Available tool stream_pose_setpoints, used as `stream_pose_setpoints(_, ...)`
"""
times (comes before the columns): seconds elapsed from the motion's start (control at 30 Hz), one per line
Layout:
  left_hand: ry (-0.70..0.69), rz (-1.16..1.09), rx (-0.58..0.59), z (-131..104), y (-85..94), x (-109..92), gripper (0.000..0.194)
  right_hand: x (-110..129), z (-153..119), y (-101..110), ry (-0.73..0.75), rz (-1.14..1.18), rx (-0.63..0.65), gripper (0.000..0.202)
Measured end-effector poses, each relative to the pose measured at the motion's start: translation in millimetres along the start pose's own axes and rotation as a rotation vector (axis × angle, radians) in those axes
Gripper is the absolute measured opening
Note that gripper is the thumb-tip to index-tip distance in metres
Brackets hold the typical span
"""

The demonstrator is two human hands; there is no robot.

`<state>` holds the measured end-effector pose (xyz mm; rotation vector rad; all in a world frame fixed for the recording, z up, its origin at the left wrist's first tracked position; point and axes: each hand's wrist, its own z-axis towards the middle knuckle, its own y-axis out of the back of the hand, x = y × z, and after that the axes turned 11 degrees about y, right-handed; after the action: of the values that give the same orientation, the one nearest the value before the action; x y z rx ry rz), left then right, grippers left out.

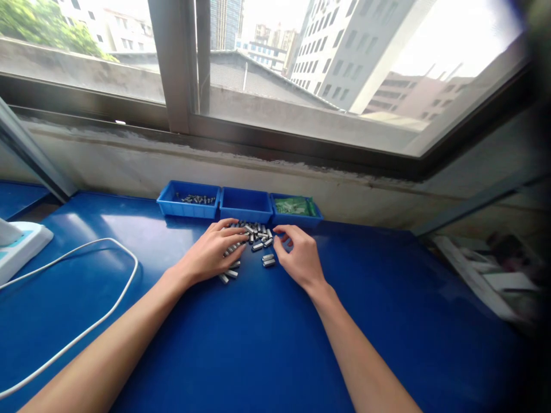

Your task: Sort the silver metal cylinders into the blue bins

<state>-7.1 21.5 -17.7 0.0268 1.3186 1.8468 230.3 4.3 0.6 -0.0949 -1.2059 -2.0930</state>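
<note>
Small silver metal pieces with dark ends, oblong in shape, lie in a loose pile (257,231) on the blue table. My left hand (215,248) rests over the left side of this pile, palm down, fingers spread and partly covering the pieces. A few more metal pieces (228,275) stick out below its thumb. At the pile's right edge is my right hand (300,252), its fingers curled and the thumb and index tips slightly apart. Nothing shows between those tips. Two metal pieces (268,260) lie side by side, apart from the pile, just left of the right hand.
Behind the pile, three blue bins stand in a row: a left bin (189,209) with small screws, a middle bin (246,215) and a right bin (297,219) holding green packets (295,206). A white cable (109,312) loops across the left, near a white power strip (26,252).
</note>
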Motion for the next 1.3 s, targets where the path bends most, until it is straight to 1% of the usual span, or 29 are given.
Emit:
stream_pose_setpoints(0.1,-0.025,-0.055,-0.01,0.6,-0.6,-2.1,0.022,-2.5,-1.7,-0.3,0.046,0.06,0.089,0.02)
stream_pose_setpoints(0.2,-0.017,-0.089,-0.04,0.3,-2.2,-3.1,0.024,-2.5,-2.9,-0.9,0.035,0.129,0.125,0.02)
stream_pose_setpoints(0.3,0.011,-0.047,-0.076,-0.6,-3.6,-3.7,0.025,-1.9,-3.4,-0.5,0.005,0.222,0.144,0.02)
stream_pose_setpoints(0.4,0.078,-0.007,-0.128,-1.9,-2.0,-2.7,0.025,-2.1,-3.3,0.9,-0.012,0.308,0.169,0.02)
stream_pose_setpoints(0.47,0.151,0.025,-0.142,-3.4,1.2,-0.4,0.027,-1.9,-2.9,1.7,-0.016,0.287,0.158,0.019)
stream_pose_setpoints(0.53,0.218,0.076,-0.125,-5.3,5.0,2.6,0.03,0.4,-2.6,1.8,-0.008,0.197,0.099,0.018)
stream_pose_setpoints(0.6,0.25,0.13,-0.084,-7.3,7.9,5.2,0.034,6.2,-2.5,0.4,0.011,0.097,0.022,0.017)
stream_pose_setpoints(0.67,0.255,0.156,-0.045,-8.9,9.0,6.2,0.034,14.8,-2.9,-2.9,0.049,0.041,-0.003,0.017)
stream_pose_setpoints(0.77,0.276,0.147,-0.039,-10.4,8.0,4.2,0.029,26.9,-3.5,-8.1,0.11,0.02,0.061,0.018)
stream_pose_setpoints(0.83,0.311,0.155,-0.042,-10.8,7.2,1.4,0.025,29.9,-3.2,-7.9,0.107,0.006,0.089,0.017)
stream_pose_setpoints(0.93,0.356,0.194,-0.03,-10.7,7.1,-2.7,0.022,26.4,-1.0,2.2,0.077,0.002,0.124,0.013)
stream_pose_setpoints(0.97,0.364,0.201,-0.031,-10.5,7.3,-3.7,0.021,24.5,-0.1,7.3,0.084,0.019,0.167,0.012)
stream_pose_setpoints(1.0,0.365,0.201,-0.035,-10.3,7.4,-4.5,0.021,22.8,0.9,12.4,0.125,0.047,0.235,0.012)
stream_pose_setpoints(1.07,0.344,0.193,-0.055,-9.7,7.3,-5.6,0.021,20.8,2.3,20.3,0.224,0.088,0.354,0.012)
stream_pose_setpoints(1.13,0.301,0.191,-0.089,-9.0,7.0,-6.1,0.021,20.7,2.9,22.3,0.29,0.104,0.42,0.013)
stream_pose_setpoints(1.23,0.231,0.192,-0.127,-7.8,7.0,-7.0,0.02,21.1,2.0,15.4,0.331,0.111,0.442,0.014)
stream_pose_setpoints(1.3,0.191,0.173,-0.136,-7.1,7.4,-7.9,0.019,20.5,0.8,8.5,0.346,0.116,0.426,0.016)
